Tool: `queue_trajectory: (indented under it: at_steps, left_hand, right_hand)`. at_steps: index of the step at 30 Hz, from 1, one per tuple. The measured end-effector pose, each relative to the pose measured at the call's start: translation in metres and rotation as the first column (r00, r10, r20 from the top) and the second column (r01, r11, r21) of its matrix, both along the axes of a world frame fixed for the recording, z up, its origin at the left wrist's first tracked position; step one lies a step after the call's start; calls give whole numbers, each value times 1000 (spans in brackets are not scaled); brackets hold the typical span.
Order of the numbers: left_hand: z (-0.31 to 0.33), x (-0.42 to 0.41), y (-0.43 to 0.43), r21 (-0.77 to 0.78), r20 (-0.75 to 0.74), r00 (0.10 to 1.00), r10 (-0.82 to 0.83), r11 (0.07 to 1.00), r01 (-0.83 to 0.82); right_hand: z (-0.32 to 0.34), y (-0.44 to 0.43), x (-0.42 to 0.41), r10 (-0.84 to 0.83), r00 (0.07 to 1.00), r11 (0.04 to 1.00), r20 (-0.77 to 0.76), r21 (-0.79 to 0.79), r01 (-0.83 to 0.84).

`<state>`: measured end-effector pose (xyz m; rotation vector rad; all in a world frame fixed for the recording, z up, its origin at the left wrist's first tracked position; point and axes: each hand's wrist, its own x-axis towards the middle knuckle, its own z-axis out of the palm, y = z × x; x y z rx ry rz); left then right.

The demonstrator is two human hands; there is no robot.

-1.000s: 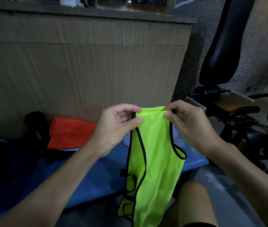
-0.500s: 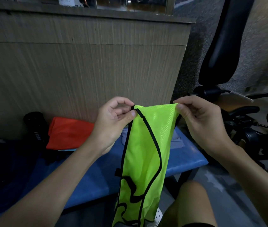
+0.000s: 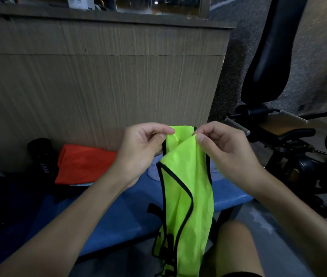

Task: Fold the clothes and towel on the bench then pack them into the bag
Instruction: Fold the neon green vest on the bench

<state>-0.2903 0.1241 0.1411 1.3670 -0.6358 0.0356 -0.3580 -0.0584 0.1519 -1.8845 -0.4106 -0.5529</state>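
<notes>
A neon yellow-green mesh vest (image 3: pixel 188 196) with black trim hangs in front of me over the blue bench (image 3: pixel 118 212). My left hand (image 3: pixel 140 148) pinches its top left corner. My right hand (image 3: pixel 224 150) pinches the top right edge, which is folded in over the middle. A folded orange garment (image 3: pixel 84 166) lies on the bench to the left, against the wooden panel. A dark bag (image 3: pixel 2 196) sits at the far left, mostly in shadow.
A black cylinder-shaped bottle (image 3: pixel 40 154) stands beside the orange garment. A pale cloth (image 3: pixel 154 172) lies on the bench behind the vest. A wood-grain wall (image 3: pixel 98 76) backs the bench. Black gym equipment (image 3: pixel 274 136) stands to the right. My knee (image 3: pixel 236 246) is below.
My hands have drawn closer together, and the right one has folded its edge of the vest inward over the centre. The vest hangs narrower now.
</notes>
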Motion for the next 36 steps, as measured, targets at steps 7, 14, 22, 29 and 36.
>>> queue_trajectory:
  at_steps: [7, 14, 22, 29, 36]
  left_hand:
    - [4, -16, 3, -1, 15, 985, -174, 985, 174]
    - [4, -18, 3, -15, 1, 985, -171, 985, 171]
    - [-8, -15, 3, 205, 28, 999, -37, 978, 31]
    - [-8, -10, 1, 236, 99, 993, 60, 968, -82]
    - [0, -5, 9, 223, 134, 991, 11, 974, -41]
  right_hand:
    - [-8, -9, 13, -57, 998, 997, 2, -48, 57]
    - [-5, -7, 10, -22, 1000, 1000, -17, 7, 22]
    - [-6, -4, 11, -147, 989, 988, 31, -36, 149]
    - [-7, -11, 13, -190, 981, 971, 34, -142, 193]
    - [-9, -25, 6, -94, 986, 983, -135, -169, 70]
